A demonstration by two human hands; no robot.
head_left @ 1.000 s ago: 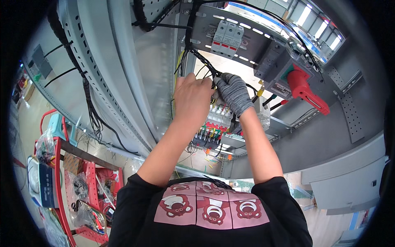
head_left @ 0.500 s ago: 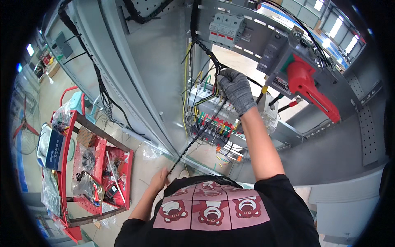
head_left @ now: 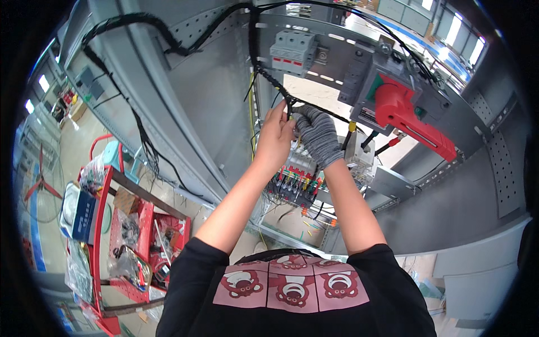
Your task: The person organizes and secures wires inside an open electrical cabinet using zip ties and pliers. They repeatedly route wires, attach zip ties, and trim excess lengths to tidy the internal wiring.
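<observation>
My bare left hand (head_left: 275, 139) is raised inside a grey metal cabinet, its fingers closed on a black-wrapped wire bundle (head_left: 272, 80) just below where it forks. Against it, my right hand (head_left: 319, 135), in a grey knitted glove, grips the same bundle from the other side. The fingertips nearly meet, and what lies between them is partly hidden. Below the hands, a row of terminal blocks (head_left: 297, 184) with red, green and yellow wire ends sits partly behind my forearms. A branch of the bundle runs off to the right behind the glove.
A white fuse holder block (head_left: 293, 49) and a switch with a large red handle (head_left: 412, 123) are mounted on the cabinet's rail. More black harness (head_left: 132, 21) loops over the left post. A red tool cart (head_left: 96, 247) stands at left, loaded with bags and boxes.
My left hand has come up from low beside my body, where it held a long black strand, to the fork of the bundle. The right hand stays at the fork. The view has shifted slightly.
</observation>
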